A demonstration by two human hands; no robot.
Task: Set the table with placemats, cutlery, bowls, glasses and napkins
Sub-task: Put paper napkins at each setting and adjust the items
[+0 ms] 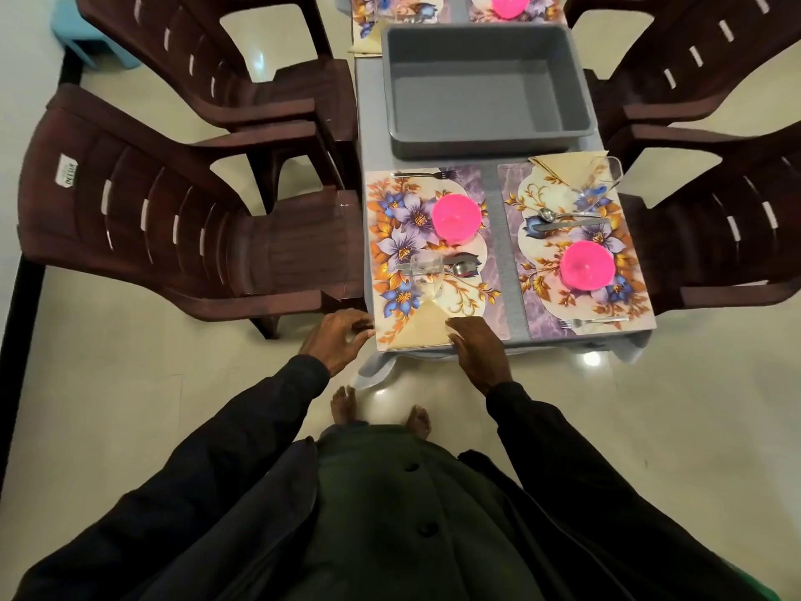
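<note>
Two floral placemats lie side by side at the table's near end. The left placemat [390, 236] carries a pink bowl [456, 219], a fork [422, 173], a knife and spoon [461, 266], a clear glass [427, 275] and a folded beige napkin [427, 329]. My left hand [340, 338] hovers at that mat's near left corner, fingers loosely curled, holding nothing. My right hand [479, 349] rests flat beside the napkin's right edge. The right placemat [542, 310] holds a pink bowl [587, 264], cutlery [563, 221], a fork [594, 322], a glass [600, 184] and a napkin [559, 164].
An empty grey tub [487, 143] sits mid-table behind the mats. Dark brown plastic chairs [143, 219] flank both sides of the table. Two more set placemats [398, 6] show at the far end. My bare feet stand on the pale tiled floor [650, 405].
</note>
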